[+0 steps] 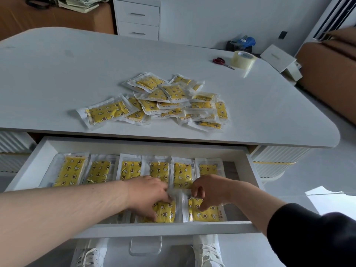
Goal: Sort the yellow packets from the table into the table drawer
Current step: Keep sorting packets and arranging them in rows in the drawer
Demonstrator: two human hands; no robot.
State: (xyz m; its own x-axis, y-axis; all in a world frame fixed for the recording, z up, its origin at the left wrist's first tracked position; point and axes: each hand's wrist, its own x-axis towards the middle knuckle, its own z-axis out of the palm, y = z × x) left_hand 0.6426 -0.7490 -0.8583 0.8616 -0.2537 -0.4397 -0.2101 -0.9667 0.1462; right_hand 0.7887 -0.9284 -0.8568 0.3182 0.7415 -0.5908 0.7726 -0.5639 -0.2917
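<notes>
Tabletop (77, 64): bore heaped yellow packets (173, 101), star-and-moon print, clear borders. Open drawer (28, 164): back row (131, 168) of six lay flat; front row partly hidden. Left hand (150, 193) fingers gripped one front packet (166, 211); right hand (208, 191) fingers pinched the neighbouring packet (208, 213).

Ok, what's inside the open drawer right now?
Six yellow packets line the back of the drawer; two more lie in front, under the left hand and right hand. The left forearm hides the front-left part.
</notes>
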